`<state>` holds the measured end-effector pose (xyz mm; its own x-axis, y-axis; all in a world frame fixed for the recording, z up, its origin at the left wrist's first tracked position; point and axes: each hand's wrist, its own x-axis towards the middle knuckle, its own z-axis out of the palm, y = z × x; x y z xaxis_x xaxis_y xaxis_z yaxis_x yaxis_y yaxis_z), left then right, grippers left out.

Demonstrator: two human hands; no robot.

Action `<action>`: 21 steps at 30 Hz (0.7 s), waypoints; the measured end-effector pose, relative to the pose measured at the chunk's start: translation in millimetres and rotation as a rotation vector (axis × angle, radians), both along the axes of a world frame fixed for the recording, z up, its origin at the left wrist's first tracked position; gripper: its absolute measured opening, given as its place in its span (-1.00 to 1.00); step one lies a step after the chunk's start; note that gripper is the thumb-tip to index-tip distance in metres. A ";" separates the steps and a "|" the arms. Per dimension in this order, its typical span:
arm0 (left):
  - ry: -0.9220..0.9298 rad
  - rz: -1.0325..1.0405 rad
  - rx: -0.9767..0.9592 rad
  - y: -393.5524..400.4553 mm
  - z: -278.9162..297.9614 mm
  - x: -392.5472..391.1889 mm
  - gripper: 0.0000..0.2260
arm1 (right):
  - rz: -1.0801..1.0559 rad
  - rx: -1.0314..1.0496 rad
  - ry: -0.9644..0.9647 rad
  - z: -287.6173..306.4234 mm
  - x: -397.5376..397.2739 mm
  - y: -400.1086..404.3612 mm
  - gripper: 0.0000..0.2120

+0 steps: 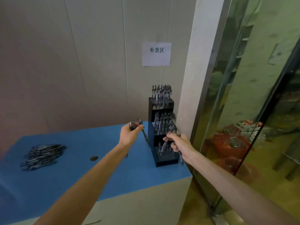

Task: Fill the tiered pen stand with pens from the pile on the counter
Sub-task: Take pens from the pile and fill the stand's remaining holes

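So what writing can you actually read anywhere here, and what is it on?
"补货区": black characters on the white paper sign stuck to the wall above the tiered pen stand.
Any print on the pens in the pile of pens or in the stand is too small and blurred to read.

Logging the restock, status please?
Left hand and right hand both grip pens. Pen stand: top two tiers stocked, bottom tier sparse. Pile remains. Nothing in the way.

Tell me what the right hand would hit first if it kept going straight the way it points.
Most likely the pen stand: the right hand, gripping pens, points at its lower tiers just ahead. Depth is unclear, so it may nearly touch already.
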<state>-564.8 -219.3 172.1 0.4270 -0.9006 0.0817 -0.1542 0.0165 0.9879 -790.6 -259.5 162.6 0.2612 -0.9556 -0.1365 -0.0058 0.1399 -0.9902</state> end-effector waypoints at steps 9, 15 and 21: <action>-0.089 0.147 -0.071 -64.4 52.5 -40.5 -0.78 | -0.110 -0.158 0.062 36.1 -74.0 -78.7 -0.80; -0.260 0.185 -0.116 -117.7 80.9 -33.3 -0.86 | -0.162 -0.361 0.120 59.1 -63.3 -139.0 -0.85; -0.295 0.232 -0.157 -175.1 96.9 -17.5 -0.83 | -0.099 -0.632 0.244 93.7 -19.1 -190.4 -0.88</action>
<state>-582.2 -394.4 269.0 0.5554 -0.7496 0.3600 -0.4477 0.0952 0.8891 -809.8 -449.9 256.3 0.2006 -0.8891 0.4113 -0.2560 -0.4528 -0.8541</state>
